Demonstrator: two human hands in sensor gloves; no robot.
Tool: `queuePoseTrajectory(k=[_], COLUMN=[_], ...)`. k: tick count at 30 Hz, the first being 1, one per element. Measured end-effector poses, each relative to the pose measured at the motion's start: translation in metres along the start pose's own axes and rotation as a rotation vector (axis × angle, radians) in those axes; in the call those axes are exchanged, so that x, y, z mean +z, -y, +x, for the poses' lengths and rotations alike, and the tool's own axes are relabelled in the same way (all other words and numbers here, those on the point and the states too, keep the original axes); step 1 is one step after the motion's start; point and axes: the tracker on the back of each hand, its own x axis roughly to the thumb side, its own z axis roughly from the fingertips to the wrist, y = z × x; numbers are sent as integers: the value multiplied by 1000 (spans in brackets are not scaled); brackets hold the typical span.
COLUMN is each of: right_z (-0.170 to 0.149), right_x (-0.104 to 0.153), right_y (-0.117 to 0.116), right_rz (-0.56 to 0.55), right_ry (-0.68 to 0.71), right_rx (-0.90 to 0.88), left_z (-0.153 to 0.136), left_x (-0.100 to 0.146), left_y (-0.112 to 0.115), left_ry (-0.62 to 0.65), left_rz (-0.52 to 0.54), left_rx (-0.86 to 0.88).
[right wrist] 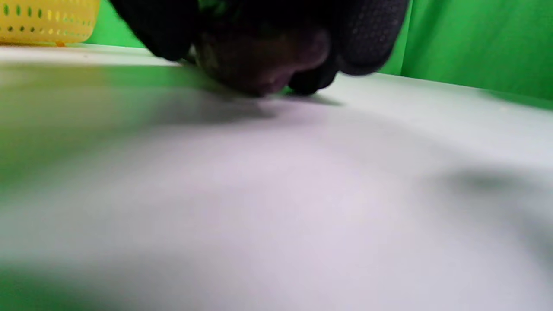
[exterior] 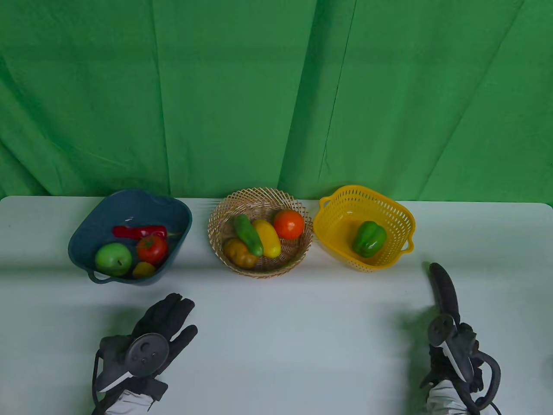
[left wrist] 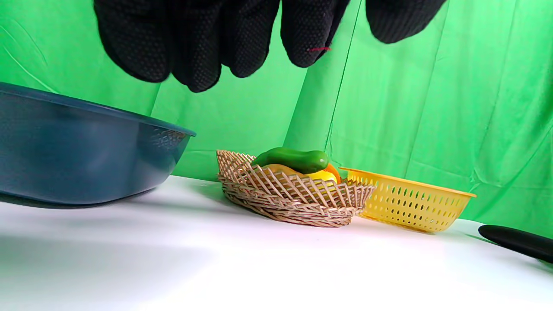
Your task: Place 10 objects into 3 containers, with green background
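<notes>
My left hand (exterior: 173, 315) lies open and empty on the white table (exterior: 293, 346), just in front of the blue bowl (exterior: 86, 246); its fingers (left wrist: 194, 47) hang at the top of the left wrist view. My right hand (exterior: 449, 317) grips the near end of a long dark eggplant (exterior: 443, 283), which points away towards the yellow basket (exterior: 332, 225). In the right wrist view my fingers (right wrist: 367, 39) curl around the eggplant's dark end (right wrist: 259, 69) at the table surface. Its tip also shows low over the table in the left wrist view (left wrist: 518, 242).
The blue bowl holds a red chili (exterior: 138, 232), a green apple (exterior: 113, 258), a tomato (exterior: 152, 248) and a small yellow fruit (exterior: 144, 270). The wicker basket (exterior: 220, 216) holds a cucumber, a yellow pepper, an orange tomato and a potato. The yellow basket holds a green pepper (exterior: 368, 238). A green cloth hangs behind.
</notes>
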Motion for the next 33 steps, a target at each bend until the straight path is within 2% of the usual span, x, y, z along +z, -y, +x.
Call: queuePoseTrajectory(k=[9,12,21,33], right_z=[5,6,16,52], right_x=[-6,-7,-11,-14], right_y=[15,27,60,103], right_rz=[-11,6,-41,-221], right_ry=[-9,-13,-14,10], right_rx=[-24,-31,-45,-107], left_z=[-2,-2,-3,-5], left_x=[0,0,1,1], left_y=[-5,-6,-8,-9], left_ry=[-15,-16,-21,-28], left_rz=[12,15,25,31], left_rx=[3,4,3,4])
